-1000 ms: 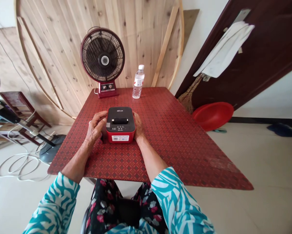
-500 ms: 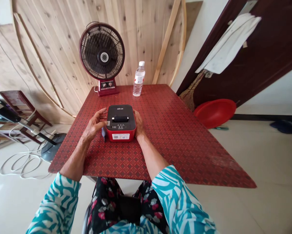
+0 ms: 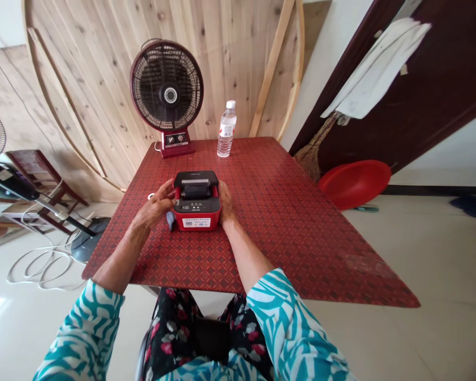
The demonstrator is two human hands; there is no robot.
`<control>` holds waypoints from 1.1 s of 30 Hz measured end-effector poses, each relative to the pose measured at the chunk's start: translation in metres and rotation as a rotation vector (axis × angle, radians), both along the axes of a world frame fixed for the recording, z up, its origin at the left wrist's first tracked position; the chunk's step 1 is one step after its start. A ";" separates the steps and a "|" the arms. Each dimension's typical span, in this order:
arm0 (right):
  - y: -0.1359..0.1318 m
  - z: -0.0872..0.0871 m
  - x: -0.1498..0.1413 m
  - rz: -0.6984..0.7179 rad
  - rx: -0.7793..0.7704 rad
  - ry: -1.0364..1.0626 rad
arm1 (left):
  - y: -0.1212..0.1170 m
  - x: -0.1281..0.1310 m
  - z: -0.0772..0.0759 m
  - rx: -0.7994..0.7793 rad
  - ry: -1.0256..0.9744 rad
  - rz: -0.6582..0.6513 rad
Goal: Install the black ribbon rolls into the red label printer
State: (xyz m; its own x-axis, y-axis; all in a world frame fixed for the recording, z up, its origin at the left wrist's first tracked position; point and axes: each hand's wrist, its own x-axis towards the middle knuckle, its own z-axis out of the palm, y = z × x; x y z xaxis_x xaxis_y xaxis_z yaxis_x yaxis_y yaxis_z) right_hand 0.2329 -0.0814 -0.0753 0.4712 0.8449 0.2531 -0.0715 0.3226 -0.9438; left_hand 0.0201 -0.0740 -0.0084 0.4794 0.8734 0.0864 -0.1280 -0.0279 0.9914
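A small red and black label printer (image 3: 197,210) sits on the red patterned table (image 3: 285,222) in front of me. Its black lid is raised at the back and a roller shows under it. My left hand (image 3: 155,207) is curled against the printer's left side, fingertips at the lid's edge. My right hand (image 3: 225,203) presses against the printer's right side, so the printer is held between both hands. A small blue-grey thing (image 3: 169,220) lies by the printer's left front corner, partly hidden by my left hand.
At the table's far edge stand a dark red desk fan (image 3: 167,90) and a water bottle (image 3: 226,130). A red basin (image 3: 355,183) and a broom (image 3: 311,153) are on the floor to the right. A wooden stool (image 3: 43,177) and cables (image 3: 39,262) are at the left.
The printer's lid, flat a second ago, now stands lifted at the back. My left hand has shifted along the printer's left side to the lid's edge. My right hand has stayed on the right side.
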 end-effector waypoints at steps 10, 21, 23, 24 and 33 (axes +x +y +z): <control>0.002 -0.001 0.000 0.008 0.008 0.035 | -0.005 0.001 0.006 -0.017 0.021 0.043; 0.000 0.006 -0.003 0.008 0.021 0.039 | 0.013 -0.014 0.029 0.176 0.349 0.070; 0.001 0.007 -0.003 0.009 0.015 0.048 | 0.020 -0.010 0.034 0.365 0.438 0.146; 0.001 0.007 -0.003 0.013 0.014 0.053 | 0.024 -0.007 0.037 0.454 0.481 0.157; 0.009 0.005 -0.004 -0.004 -0.011 0.083 | 0.057 0.033 0.051 0.573 0.625 -0.042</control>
